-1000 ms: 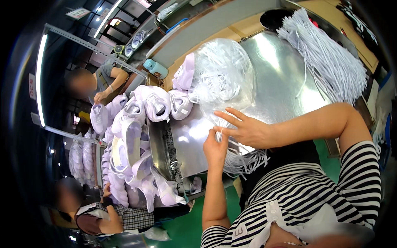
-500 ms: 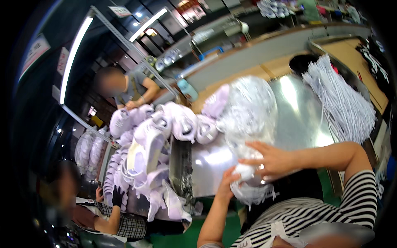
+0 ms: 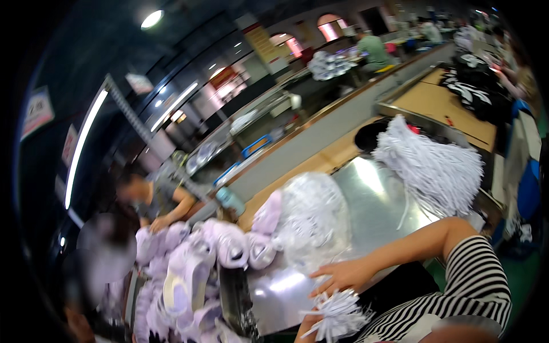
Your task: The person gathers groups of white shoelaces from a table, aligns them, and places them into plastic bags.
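At the lower edge, my left hand (image 3: 310, 324) is closed round a bundle of white shoelaces (image 3: 341, 315) whose loose ends fan out. Just above it my right hand (image 3: 347, 276) reaches in from the right, fingers stretched and apart, at the top of the bundle. Whether its fingertips touch the laces I cannot tell. Beyond my hands a large clear plastic bag (image 3: 313, 214) with white contents lies on the shiny metal table (image 3: 374, 214).
Pale lilac shoes (image 3: 226, 243) are heaped at the left. A thick pile of white shoelaces (image 3: 432, 166) lies at the right, beside a black round container (image 3: 370, 135). A blue bottle (image 3: 230, 201) stands at the back, near a co-worker (image 3: 163, 200). Another person is blurred at the left.
My view has swung up and to the right, so the table things sit lower and further left. The lace bundle has turned, its loose ends now fanned outward; my left hand is mostly below it.
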Demonstrator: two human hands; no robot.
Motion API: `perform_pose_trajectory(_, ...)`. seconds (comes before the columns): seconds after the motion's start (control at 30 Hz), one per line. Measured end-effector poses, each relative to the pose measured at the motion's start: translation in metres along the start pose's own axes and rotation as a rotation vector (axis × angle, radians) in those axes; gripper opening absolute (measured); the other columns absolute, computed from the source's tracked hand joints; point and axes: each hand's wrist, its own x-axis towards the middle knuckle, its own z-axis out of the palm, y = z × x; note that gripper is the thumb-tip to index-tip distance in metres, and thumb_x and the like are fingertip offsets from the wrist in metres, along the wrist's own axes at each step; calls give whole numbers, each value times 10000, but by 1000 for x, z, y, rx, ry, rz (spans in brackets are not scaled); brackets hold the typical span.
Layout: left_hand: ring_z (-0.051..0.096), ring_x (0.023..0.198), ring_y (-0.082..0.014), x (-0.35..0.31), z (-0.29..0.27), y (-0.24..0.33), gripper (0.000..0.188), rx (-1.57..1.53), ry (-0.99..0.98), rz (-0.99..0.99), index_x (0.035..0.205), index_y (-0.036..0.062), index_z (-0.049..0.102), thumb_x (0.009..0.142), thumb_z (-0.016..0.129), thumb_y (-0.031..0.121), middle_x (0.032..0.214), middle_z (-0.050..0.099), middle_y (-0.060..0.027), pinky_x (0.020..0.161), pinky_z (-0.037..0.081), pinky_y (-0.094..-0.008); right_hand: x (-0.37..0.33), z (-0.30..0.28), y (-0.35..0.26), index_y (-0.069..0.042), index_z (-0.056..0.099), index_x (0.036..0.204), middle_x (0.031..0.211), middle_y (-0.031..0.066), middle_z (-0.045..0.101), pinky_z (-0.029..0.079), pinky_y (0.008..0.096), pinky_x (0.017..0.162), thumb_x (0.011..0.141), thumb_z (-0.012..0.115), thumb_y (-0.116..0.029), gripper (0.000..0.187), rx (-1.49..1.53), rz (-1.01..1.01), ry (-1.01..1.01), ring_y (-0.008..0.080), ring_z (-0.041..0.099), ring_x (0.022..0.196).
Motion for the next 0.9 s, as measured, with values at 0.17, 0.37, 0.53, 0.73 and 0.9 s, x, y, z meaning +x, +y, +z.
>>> perform_pose_trajectory(0.17,546,611,-238,-10,4,2,512,-107,45,152,1248,21,472,900,479,396,993,617,-157,608,458,-361,-20,56,19,-65,530,1222,1295,114,514,313,397,1072,837,572,-65,387,496,155,248,311,482,1173)
perform_pose_trajectory(0.37,546,623,-225,-4,6,-13,486,-201,94,93,1226,16,490,919,464,390,949,618,-145,597,456,-354,-42,55,-12,-46,563,1161,1162,154,563,410,408,941,846,605,-227,366,247,334,288,367,478,1133)
perform_pose_trajectory(0.53,579,644,-209,-3,40,-21,444,-49,81,-85,1209,3,505,887,542,306,933,629,-136,616,484,-341,-39,35,-25,-55,562,1178,1259,119,549,335,437,1036,911,510,-200,308,359,212,262,364,421,1216)
perform_pose_trajectory(0.73,618,670,-190,-5,50,-14,418,140,49,-274,1189,-12,523,850,637,205,913,642,-126,638,518,-325,-37,40,-17,-82,510,1314,1332,99,515,256,434,1100,991,394,-324,420,886,223,312,325,297,1340)
perform_pose_trajectory(0.9,645,715,-180,-6,59,20,321,309,-150,-218,1070,-29,566,844,680,168,891,640,-109,592,532,-267,-16,42,-18,-76,516,1305,1339,140,491,290,448,1086,878,570,-370,521,943,252,258,315,284,1363)
